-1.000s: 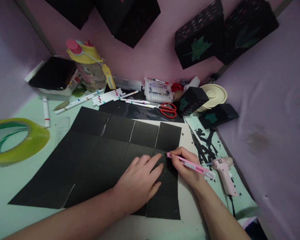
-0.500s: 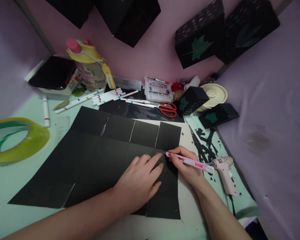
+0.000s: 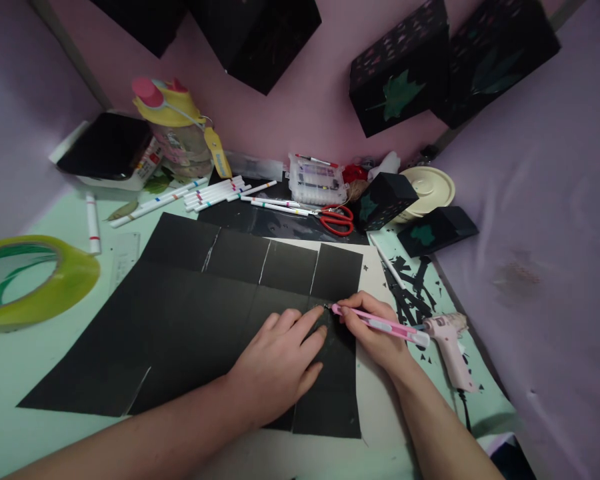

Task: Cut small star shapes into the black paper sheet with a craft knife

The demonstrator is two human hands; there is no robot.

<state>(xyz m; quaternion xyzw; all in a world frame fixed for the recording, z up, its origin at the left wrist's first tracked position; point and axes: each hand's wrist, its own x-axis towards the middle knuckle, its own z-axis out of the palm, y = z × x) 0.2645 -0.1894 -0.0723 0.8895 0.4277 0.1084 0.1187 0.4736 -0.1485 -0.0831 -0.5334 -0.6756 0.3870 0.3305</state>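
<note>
A large sheet of black card (image 3: 190,327) lies on the table, with slits along its far edge and one slit at its near left. My left hand (image 3: 280,363) rests flat on the card, fingers apart, its index fingertip close to the blade. In my right hand (image 3: 375,330) is a pink craft knife (image 3: 387,325), gripped like a pen. The knife's tip meets the card just below the rightmost slit, beside my left fingertips. Under the card's right side shows a pale board (image 3: 380,400).
A roll of yellow-green tape (image 3: 80,273) lies at left. Behind the card are white markers (image 3: 213,193), red-handled scissors (image 3: 337,220) and a drink bottle (image 3: 180,140). On the right are black scraps (image 3: 413,287), a pink glue gun (image 3: 450,350) and a black box (image 3: 387,200).
Hardly anything differs. Both hands stay in place, and the knife tip remains at nearly the same spot on the card.
</note>
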